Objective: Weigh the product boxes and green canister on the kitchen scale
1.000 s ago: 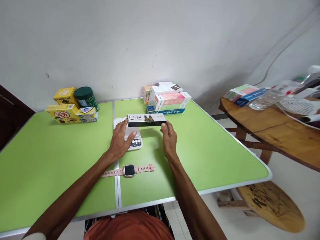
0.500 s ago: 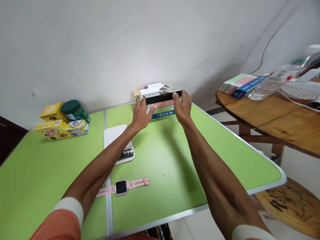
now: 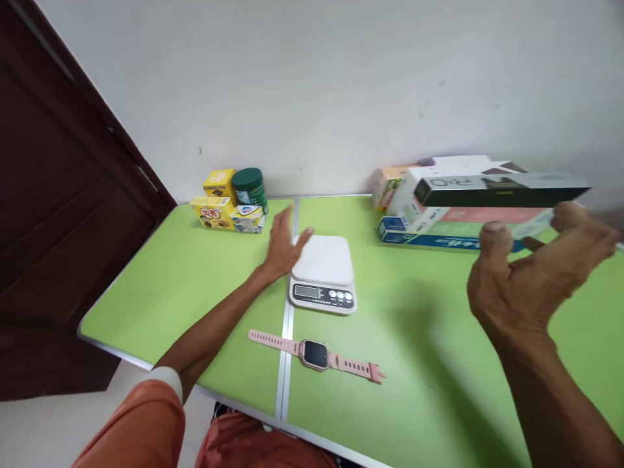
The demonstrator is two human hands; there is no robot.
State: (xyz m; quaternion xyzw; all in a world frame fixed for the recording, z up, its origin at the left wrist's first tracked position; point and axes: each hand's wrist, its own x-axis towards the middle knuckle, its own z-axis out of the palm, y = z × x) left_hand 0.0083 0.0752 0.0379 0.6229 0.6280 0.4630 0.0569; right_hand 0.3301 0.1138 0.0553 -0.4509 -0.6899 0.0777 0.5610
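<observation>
My left hand [image 3: 283,246], fingers spread and holding nothing, is at the left edge of the white kitchen scale [image 3: 322,266]; I cannot tell if it touches. Over on the right, my right hand [image 3: 536,273] hovers with its fingers apart in front of a stack of boxes. A black-and-white box [image 3: 504,195] lies on top of that stack, above a box with pink and green bands [image 3: 468,221] and a blue box [image 3: 429,241] at the bottom. Nearer the front edge, a pink smartwatch [image 3: 315,354] lies stretched out with its screen up.
At the back left stand yellow boxes [image 3: 212,213] and a dark green jar [image 3: 249,187]. A metal seam [image 3: 285,364] crosses the green table [image 3: 195,273]. The wall [image 3: 312,97] rises behind, and a dark red door [image 3: 63,195] is at the left.
Both hands have let go of the black-and-white box, which now rests on the stack. My left hand has moved left to the scale; the view has turned left.
</observation>
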